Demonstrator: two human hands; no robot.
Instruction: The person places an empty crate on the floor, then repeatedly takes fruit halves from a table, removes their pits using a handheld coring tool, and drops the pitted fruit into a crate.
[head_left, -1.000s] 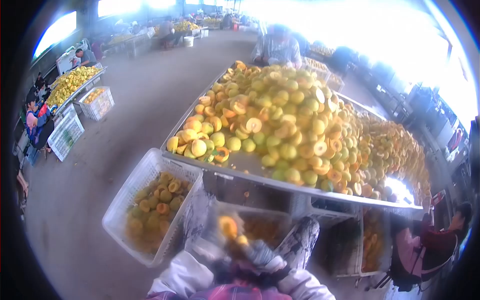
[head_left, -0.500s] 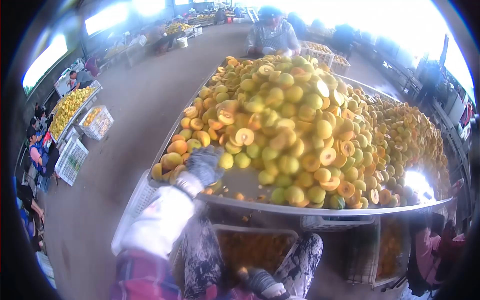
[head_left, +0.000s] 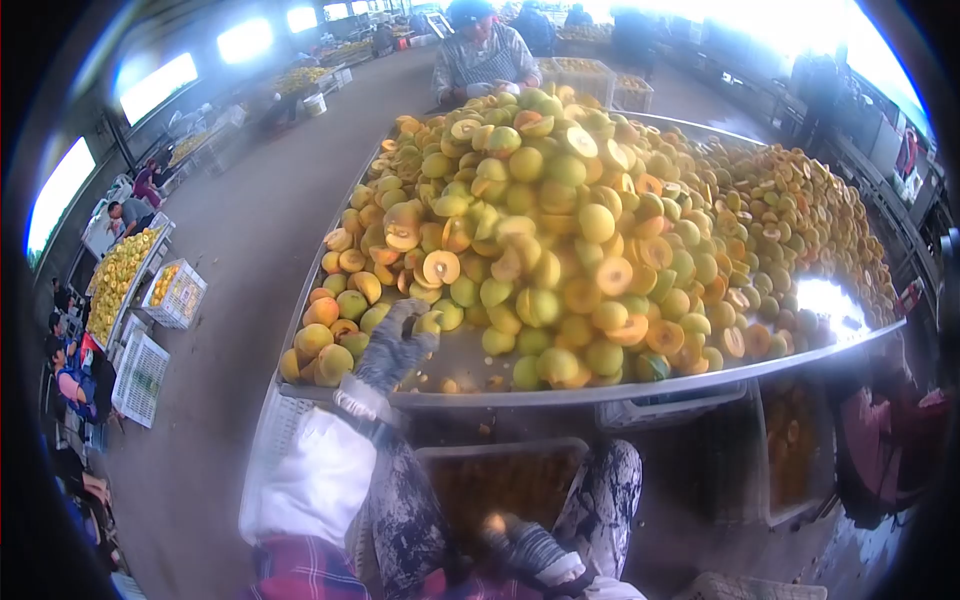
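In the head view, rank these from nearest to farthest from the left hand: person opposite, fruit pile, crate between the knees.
1. Fruit pile: right beside the left hand.
2. Crate: below, toward the right.
3. Person: across, farthest ahead.

Bright daylight enters through windows (head_left: 245, 40) at 10 and 11 o'clock and burns out to white from 1 to 2 o'clock. A reflection (head_left: 832, 308) flares on the table (head_left: 465, 358) at 3 o'clock; under the table, shadow dims the box (head_left: 500, 449) at 6 o'clock. Haze washes out the far room; the fruit (head_left: 535, 240) looks soft, the right hand (head_left: 530, 548) blurred. Fisheye distortion bends the edges, and black fills the corners.
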